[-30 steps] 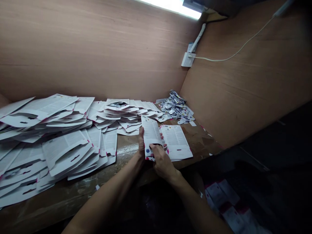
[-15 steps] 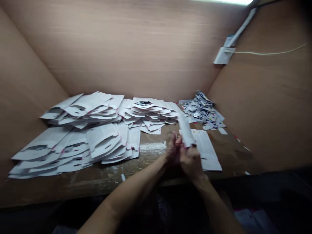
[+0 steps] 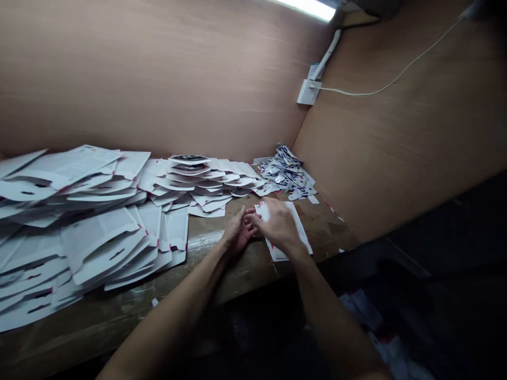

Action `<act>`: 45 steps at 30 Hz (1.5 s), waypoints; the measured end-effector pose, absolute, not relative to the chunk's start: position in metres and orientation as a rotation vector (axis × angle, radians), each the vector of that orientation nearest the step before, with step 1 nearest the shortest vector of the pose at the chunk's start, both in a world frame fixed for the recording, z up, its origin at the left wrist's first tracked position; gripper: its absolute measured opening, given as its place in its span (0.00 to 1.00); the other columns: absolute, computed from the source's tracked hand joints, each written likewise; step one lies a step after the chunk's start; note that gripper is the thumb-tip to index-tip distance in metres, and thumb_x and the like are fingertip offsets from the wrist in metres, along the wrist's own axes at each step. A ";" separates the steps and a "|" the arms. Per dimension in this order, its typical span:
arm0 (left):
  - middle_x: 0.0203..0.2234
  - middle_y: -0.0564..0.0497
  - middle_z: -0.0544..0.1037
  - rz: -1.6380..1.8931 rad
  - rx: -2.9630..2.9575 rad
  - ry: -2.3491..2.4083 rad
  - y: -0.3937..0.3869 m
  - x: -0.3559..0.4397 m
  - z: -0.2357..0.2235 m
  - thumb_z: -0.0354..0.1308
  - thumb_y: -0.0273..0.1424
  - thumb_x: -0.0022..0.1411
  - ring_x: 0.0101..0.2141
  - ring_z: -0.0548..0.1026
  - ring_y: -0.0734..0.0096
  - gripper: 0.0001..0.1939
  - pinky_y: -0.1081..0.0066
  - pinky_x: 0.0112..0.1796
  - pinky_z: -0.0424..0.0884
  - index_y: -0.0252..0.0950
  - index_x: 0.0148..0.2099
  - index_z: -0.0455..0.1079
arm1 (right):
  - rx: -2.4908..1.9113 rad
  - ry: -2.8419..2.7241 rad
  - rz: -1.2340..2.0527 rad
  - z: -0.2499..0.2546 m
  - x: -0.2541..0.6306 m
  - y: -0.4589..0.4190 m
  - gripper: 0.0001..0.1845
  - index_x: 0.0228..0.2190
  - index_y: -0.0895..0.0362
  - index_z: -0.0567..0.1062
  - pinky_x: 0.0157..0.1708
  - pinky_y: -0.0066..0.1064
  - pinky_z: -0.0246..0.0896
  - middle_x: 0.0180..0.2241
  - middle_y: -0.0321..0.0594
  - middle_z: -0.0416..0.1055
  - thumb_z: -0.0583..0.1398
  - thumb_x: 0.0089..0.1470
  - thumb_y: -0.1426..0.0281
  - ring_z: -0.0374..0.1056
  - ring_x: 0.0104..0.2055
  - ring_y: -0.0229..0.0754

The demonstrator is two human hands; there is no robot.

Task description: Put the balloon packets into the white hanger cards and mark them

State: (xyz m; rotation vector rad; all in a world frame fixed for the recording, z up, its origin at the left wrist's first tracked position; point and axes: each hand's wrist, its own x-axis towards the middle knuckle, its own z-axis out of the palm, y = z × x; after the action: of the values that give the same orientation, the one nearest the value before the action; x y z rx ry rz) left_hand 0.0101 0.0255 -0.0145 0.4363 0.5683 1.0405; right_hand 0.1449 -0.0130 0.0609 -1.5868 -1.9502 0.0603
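My left hand (image 3: 238, 232) is just above the table, palm turned up, with its fingers loosely curled and apart and nothing seen in them. My right hand (image 3: 279, 227) lies over a flat white card packet (image 3: 299, 227), back of the hand up; motion smears it and its fingertips are hidden. White card with red marks (image 3: 260, 208) shows beside the right hand's fingers. Whether the right hand grips it, I cannot tell. The two hands are close together, their fingers nearly meeting.
Stacks of white card packets with hang holes (image 3: 106, 237) cover the left and back of the table (image 3: 222, 274). A heap of small printed sachets (image 3: 287, 171) stands in the back right corner. A socket box (image 3: 309, 92) with a cable is on the wall.
The view has swung right. The white packet that was raised between both hands is no longer held up; red-marked card now shows at the flat packet under my right hand. My left hand has come away.
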 end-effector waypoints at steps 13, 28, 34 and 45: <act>0.40 0.39 0.83 1.033 0.694 0.588 0.017 0.019 -0.014 0.73 0.36 0.60 0.41 0.82 0.62 0.15 0.64 0.48 0.78 0.32 0.43 0.77 | -1.616 -1.060 0.406 -0.015 0.249 -0.052 0.24 0.38 0.57 0.77 0.38 0.40 0.68 0.36 0.51 0.81 0.60 0.59 0.48 0.75 0.37 0.54; 0.56 0.30 0.79 0.871 0.415 0.183 -0.002 -0.008 0.016 0.60 0.66 0.57 0.61 0.73 0.33 0.53 0.39 0.59 0.69 0.29 0.69 0.64 | -0.739 -0.745 1.574 0.011 0.141 -0.062 0.29 0.48 0.56 0.76 0.46 0.43 0.76 0.41 0.43 0.83 0.74 0.42 0.68 0.79 0.45 0.52; 0.53 0.34 0.81 0.933 0.372 0.248 -0.004 -0.008 0.018 0.58 0.67 0.59 0.58 0.76 0.35 0.49 0.41 0.55 0.73 0.34 0.67 0.66 | -1.000 -0.909 1.237 0.002 0.130 -0.064 0.22 0.48 0.55 0.74 0.46 0.41 0.74 0.40 0.42 0.81 0.66 0.58 0.55 0.77 0.44 0.50; 0.51 0.37 0.83 1.053 0.330 0.273 0.011 0.000 0.009 0.61 0.59 0.61 0.54 0.80 0.42 0.43 0.46 0.57 0.74 0.33 0.67 0.67 | -1.455 -1.259 0.585 -0.007 0.214 0.010 0.30 0.26 0.56 0.76 0.29 0.34 0.63 0.22 0.40 0.73 0.55 0.66 0.46 0.69 0.26 0.45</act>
State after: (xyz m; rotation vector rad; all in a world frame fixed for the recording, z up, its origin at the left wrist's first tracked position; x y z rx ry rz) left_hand 0.0004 0.0107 0.0092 0.3298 0.2730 1.0530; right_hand 0.2143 0.0103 -0.0069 -1.4546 -1.2593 0.5848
